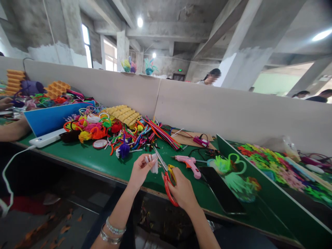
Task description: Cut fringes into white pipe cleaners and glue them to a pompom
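right hand (pixel 183 190) grips red-handled scissors (pixel 167 173), left hand (pixel 140 169) pinching fuzzy white stems (pixel 154 163).

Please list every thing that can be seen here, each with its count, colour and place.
white pipe cleaner bundle: one, white, pinched in the left hand
scissors: one, red and yellow handles, in the right hand, blades open and pointing toward the bundle
glue gun: one, pink, on the table right of the scissors
phone: one, black, flat on the table
pipe cleaner pile: many, mixed colours, table centre
blue board: one, blue, leaning at the left
green table: one, green
divider wall: one, beige, behind the table
left hand: one, bracelets on the wrist
right hand: one, fingers through the scissor handles
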Action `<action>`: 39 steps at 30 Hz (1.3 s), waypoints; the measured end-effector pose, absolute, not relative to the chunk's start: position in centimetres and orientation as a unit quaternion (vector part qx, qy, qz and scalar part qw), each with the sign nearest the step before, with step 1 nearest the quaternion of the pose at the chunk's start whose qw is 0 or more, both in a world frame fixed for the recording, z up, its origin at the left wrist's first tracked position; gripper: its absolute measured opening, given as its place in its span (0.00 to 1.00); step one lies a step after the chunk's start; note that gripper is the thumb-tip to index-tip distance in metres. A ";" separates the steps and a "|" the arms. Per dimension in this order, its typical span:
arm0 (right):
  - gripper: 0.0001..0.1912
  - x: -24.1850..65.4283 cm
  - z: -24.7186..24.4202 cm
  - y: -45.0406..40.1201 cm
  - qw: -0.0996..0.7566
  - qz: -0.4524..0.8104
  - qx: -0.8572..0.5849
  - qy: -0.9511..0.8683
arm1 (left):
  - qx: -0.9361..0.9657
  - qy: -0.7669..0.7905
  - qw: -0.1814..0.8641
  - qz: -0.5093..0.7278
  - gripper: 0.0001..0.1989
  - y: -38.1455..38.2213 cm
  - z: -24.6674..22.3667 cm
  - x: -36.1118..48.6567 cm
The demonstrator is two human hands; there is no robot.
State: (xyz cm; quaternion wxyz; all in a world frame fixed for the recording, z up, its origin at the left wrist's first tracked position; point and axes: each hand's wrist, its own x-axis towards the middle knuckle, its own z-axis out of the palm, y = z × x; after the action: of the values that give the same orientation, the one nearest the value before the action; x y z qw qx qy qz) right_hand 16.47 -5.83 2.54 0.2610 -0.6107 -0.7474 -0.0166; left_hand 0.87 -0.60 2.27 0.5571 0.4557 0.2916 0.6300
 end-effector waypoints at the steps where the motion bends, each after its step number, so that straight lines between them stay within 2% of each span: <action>1: 0.11 16.5 2.6 -5.8 0.261 -0.016 -0.611 -0.747 | 0.459 0.294 0.555 0.629 0.14 -0.6 2.3 0.8; 26: 0.08 17.2 2.3 -5.4 0.250 -0.012 -0.643 -0.724 | 0.477 0.303 0.546 0.619 0.13 -0.4 1.9 0.6; 33: 0.12 17.5 2.1 -5.2 0.291 -0.054 -0.622 -0.725 | 0.490 0.300 0.538 0.617 0.14 -0.3 1.9 0.5; 39: 0.11 17.2 2.1 -5.3 0.275 -0.055 -0.618 -0.735 | 0.503 0.297 0.536 0.610 0.14 -0.3 1.7 0.5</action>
State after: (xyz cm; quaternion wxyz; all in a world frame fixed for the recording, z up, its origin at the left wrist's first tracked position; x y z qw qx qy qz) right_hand 17.19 -5.26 2.09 0.2749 -0.6176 -0.7348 -0.0554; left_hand 0.50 -0.33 1.74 0.5358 0.5030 0.2968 0.6098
